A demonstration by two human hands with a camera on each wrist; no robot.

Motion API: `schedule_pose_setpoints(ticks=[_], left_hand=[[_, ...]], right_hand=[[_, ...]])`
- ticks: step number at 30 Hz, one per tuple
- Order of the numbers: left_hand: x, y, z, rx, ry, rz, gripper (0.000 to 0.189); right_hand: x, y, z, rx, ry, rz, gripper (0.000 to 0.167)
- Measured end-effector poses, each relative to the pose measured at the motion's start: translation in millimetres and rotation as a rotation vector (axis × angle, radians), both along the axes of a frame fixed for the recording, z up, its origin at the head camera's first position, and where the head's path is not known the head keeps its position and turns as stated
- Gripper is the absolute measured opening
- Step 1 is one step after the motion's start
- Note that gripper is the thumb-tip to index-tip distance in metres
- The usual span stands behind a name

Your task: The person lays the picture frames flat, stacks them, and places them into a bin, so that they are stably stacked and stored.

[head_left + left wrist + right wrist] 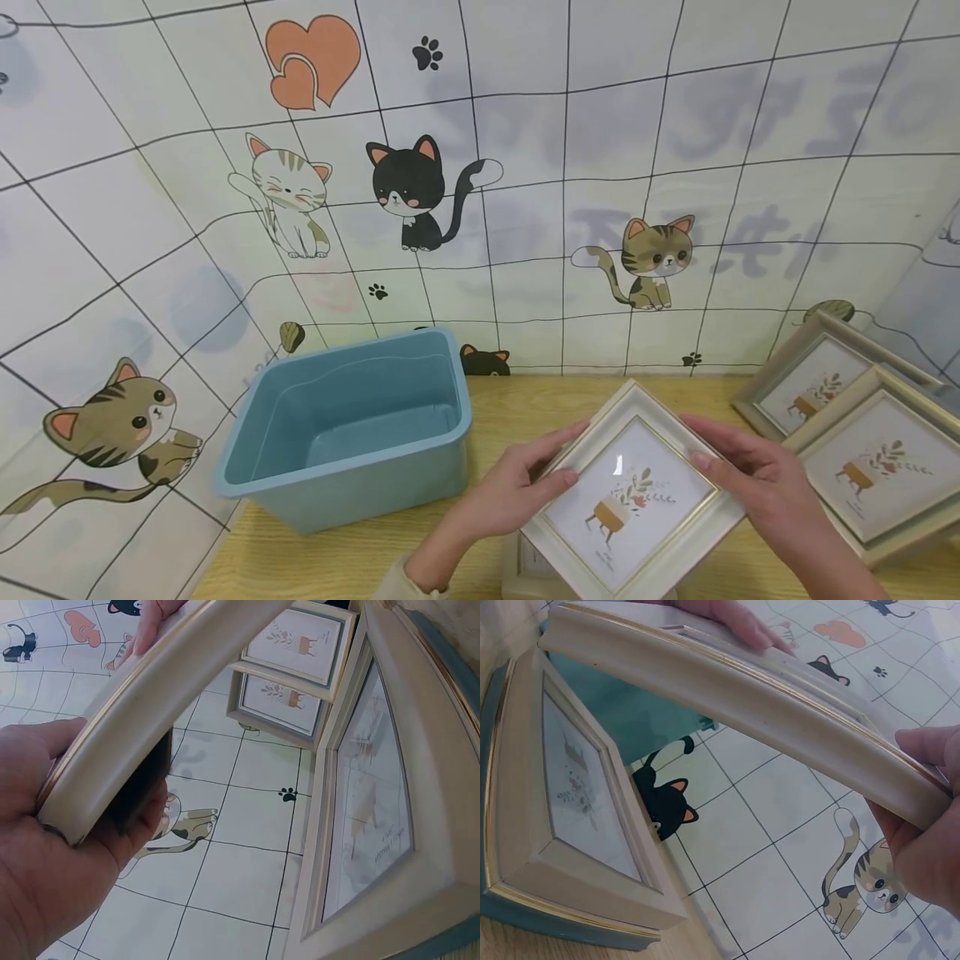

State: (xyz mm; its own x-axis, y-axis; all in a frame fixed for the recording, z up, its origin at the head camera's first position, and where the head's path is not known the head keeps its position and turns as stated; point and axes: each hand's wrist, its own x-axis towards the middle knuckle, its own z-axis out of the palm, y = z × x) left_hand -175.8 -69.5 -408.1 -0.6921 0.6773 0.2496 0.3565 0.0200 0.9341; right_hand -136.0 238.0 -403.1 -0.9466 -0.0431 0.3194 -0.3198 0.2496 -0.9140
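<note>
A cream picture frame (pixel 678 550) with a gold inner edge and a plant print is tilted up in front of me, held between both hands. My left hand (pixel 517 483) grips its left side, thumb on the front and fingers behind. On the opposite side, my right hand (pixel 772 483) pinches the border the same way. Beneath it another picture frame (pixel 517 575) lies on the table, mostly hidden in the head view. The right wrist view shows that lower picture frame (pixel 592 889) with a gold line and blue-green edge.
At the left stands a blue plastic bin (pixel 375 475) on the wooden table (pixel 300 567). Two more picture frames, a rear one (pixel 761 404) and a front one (pixel 870 533), overlap at the right. A wall covering (pixel 525 192) with cartoon cats rises behind the table.
</note>
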Motion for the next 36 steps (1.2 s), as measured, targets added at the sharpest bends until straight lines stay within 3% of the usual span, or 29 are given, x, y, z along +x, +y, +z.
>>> schedule_pose_setpoints(ticks=[3,8,13,19,22,28,32,36], left_hand=[[-0.5,-3.4,-1.6,0.012,-0.008,0.016,0.054],[-2.0,-9.5,-6.1,0.044,-0.053,0.060,0.050],[-2.8,-9.8,-11.7,0.107,-0.133,0.085,0.046],[-5.4,-3.0,-13.1,0.171,-0.230,0.227,0.038],[-6.7,0.0,-15.5,0.177,-0.261,0.310,0.033],[-9.6,-1.6,-24.0,0.173,-0.322,0.444,0.029],[-12.7,-4.1,-31.1,0.137,-0.274,0.490,0.029],[-15.4,-4.2,-37.6,0.066,-0.204,0.537,0.026]], right_hand=[[2.1,3.3,1.8,-0.036,-0.033,-0.026,0.044],[2.9,7.6,1.6,-0.172,-0.052,-0.001,0.043],[5.6,12.8,-2.3,-0.316,-0.097,-0.016,0.044],[11.0,11.7,-9.9,-0.428,-0.146,-0.033,0.046],[12.9,10.4,-14.3,-0.372,-0.187,-0.086,0.045],[15.5,3.2,-26.8,-0.071,-0.223,-0.155,0.049],[18.5,-4.5,-37.9,0.013,-0.227,-0.155,0.056],[20.7,-10.8,-48.1,0.133,-0.326,-0.165,0.065]])
